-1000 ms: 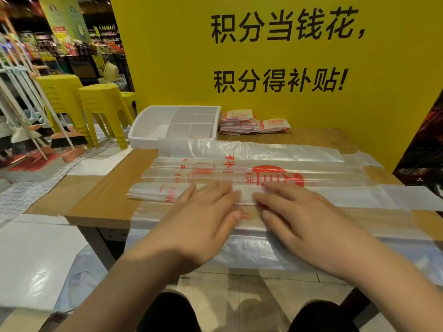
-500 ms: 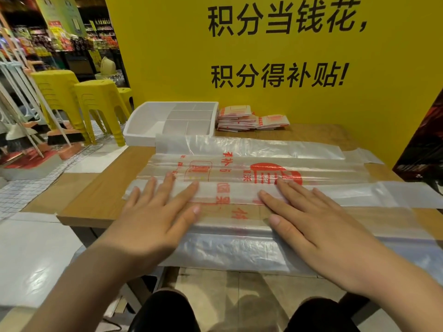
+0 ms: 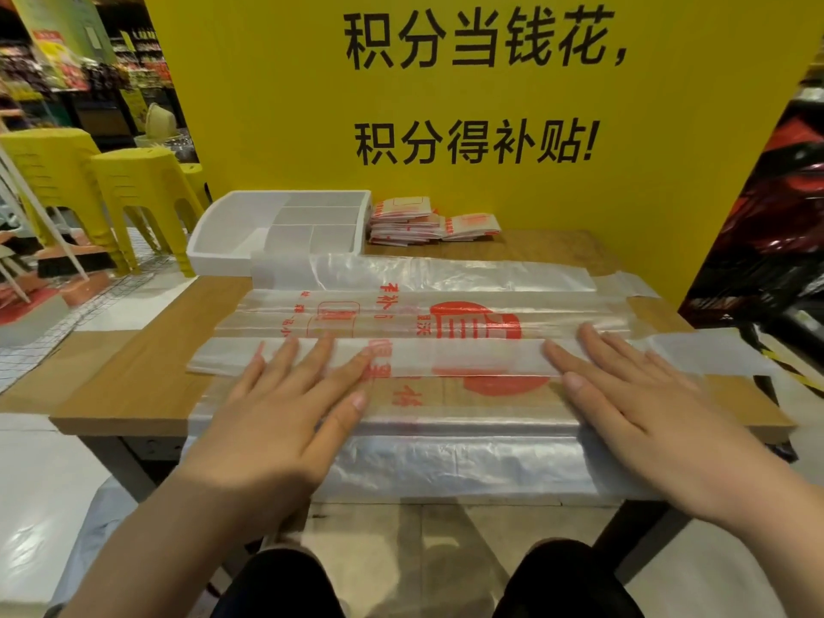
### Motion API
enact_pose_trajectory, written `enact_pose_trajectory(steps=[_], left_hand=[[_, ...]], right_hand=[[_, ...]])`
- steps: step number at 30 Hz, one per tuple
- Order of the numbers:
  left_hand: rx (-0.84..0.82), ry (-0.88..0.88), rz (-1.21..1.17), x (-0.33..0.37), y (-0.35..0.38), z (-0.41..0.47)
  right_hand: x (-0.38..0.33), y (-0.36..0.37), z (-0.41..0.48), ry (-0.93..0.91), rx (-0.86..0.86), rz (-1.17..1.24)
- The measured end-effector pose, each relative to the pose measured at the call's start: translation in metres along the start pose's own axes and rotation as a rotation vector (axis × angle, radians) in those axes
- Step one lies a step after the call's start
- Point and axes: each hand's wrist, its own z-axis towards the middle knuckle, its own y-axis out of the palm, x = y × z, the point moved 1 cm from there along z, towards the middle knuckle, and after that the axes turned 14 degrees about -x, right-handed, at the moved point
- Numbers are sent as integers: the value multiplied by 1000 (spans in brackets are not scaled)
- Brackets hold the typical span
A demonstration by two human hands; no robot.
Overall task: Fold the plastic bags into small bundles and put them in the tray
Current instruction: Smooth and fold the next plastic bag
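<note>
A clear plastic bag with red print (image 3: 450,354) lies folded into a long strip across the wooden table (image 3: 147,350), on top of other flattened bags. My left hand (image 3: 290,403) presses flat on the strip's left part, fingers straight. Flat on its right part lies my right hand (image 3: 624,394), fingers spread. A white divided tray (image 3: 223,229) stands at the back left of the table. Several small folded bag bundles (image 3: 423,220) are stacked beside the tray, to its right.
More clear bags (image 3: 446,278) lie stretched behind the strip, and one hangs over the table's front edge (image 3: 446,470). A yellow wall with black characters (image 3: 468,82) rises behind the table. Yellow stools (image 3: 133,194) stand at the left.
Both hands slid apart along the strip, the left one leftward and the right one rightward, flattening the fold.
</note>
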Motion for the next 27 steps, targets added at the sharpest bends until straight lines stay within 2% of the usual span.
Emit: enact_pose_trajectory(steps=[4,7,10,14,23,27], left_hand=[[22,-2,4,0,1,1],[48,-9,7,1,1,2],[132,22,44,0,-6,0],[205,87,44,0,-9,-6],[331,180,95,-4,-13,-9],[253,248,114,-11,-21,-7]], right_hand=[[5,-5,-3,79,-48,-21],[-6,-7,0,109,17,-104],[-21,-8,3,-69,163,-108],[-38,-10,8,-294,151,-82],[-44,-16,9,-283,185,-168],[-44,-24,11,-283,149,-236]])
